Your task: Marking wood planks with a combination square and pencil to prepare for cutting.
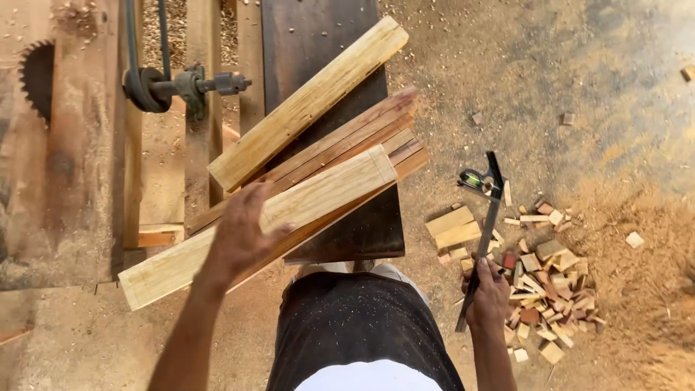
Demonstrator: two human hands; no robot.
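Bright warm daylight, soft shadows, sharp focus, edges slightly bent

Pale plank (260, 224) slanted atop stacked boards (362, 137); black combination square (481, 232) upright.

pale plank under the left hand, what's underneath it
Under the pale plank, held by the left hand, lies a bundle of reddish wood strips fanned across a dark bench top. A second pale plank rests on them. How the strips sit beneath is covered.
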